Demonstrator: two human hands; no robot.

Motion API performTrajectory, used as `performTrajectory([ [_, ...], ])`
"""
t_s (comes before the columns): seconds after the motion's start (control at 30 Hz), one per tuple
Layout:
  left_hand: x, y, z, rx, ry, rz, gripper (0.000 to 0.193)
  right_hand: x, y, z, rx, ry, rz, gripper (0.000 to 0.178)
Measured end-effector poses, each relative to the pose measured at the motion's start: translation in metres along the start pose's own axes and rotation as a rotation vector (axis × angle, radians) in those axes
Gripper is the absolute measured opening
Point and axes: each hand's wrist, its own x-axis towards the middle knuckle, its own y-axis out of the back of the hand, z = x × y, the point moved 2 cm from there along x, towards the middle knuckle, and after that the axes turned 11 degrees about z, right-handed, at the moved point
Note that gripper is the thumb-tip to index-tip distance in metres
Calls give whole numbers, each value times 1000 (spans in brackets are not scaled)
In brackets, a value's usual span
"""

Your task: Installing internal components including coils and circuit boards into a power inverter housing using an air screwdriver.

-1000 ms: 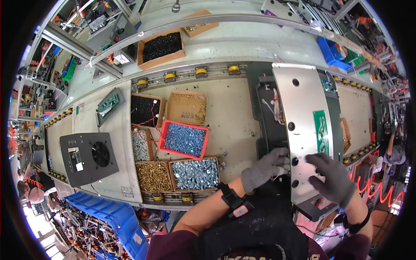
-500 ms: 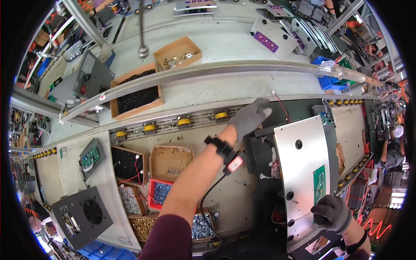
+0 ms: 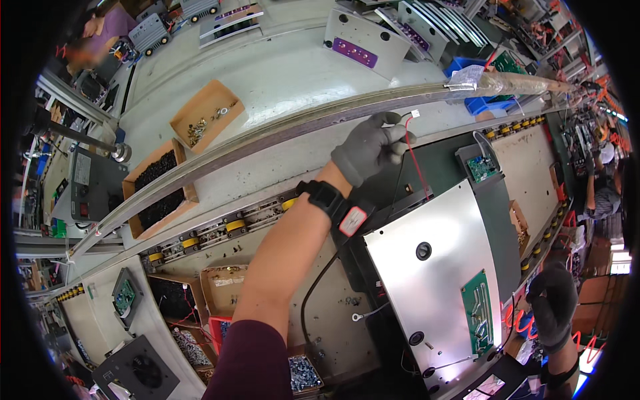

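My left hand [image 3: 373,147], in a grey glove, is closed by its fingertips on a thin red wire [image 3: 419,165] with a white connector [image 3: 415,114] at its upper end. The wire runs down behind the upper edge of a silver metal panel [image 3: 400,267]. This panel carries a green circuit board [image 3: 477,313] and several round black parts, and it lies over a black housing [image 3: 357,257]. My right hand [image 3: 555,303], also gloved, is raised to the right of the panel with its fingers curled. Whatever it may hold is hidden.
A metal rail [image 3: 280,137] crosses beyond my left hand. Rollers [image 3: 235,227] line the far edge of the work surface. Cardboard boxes of black parts [image 3: 159,180] and fasteners [image 3: 209,120] stand beyond. More fastener boxes [image 3: 303,373] and a fan panel [image 3: 140,370] are at left.
My left hand has moved up to the red wire and taken hold of it. My right hand has moved off the panel to the right. The view has shifted.
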Motion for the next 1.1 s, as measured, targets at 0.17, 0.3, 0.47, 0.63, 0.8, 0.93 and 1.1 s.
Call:
performTrajectory([
  [0.17, -75, 1, 27, -80, 18, -68, 33, 42, -22, -7, 123, 83, -224, 27],
  [0.3, -123, 1, 47, -1, -88, -15, 40, 59, -40, -11, 216, 215, -300, 31],
  [0.47, -139, -1, 30, -80, -55, 88, 35, 59, -61, -3, 285, 159, -364, 30],
  [0.63, -137, -10, -4, 73, -2, 255, 29, 55, -81, 17, 337, 110, -358, 31],
  [0.8, -144, -6, -17, 127, -37, 356, 27, 51, -85, 24, 387, 99, -334, 29],
  [0.93, -148, -6, -38, 338, -46, 306, 26, 50, -90, 26, 373, 52, -309, 22],
  [1.1, -156, -15, -57, 762, -161, -10, 31, 46, -104, 26, 391, -3, -260, 19],
])
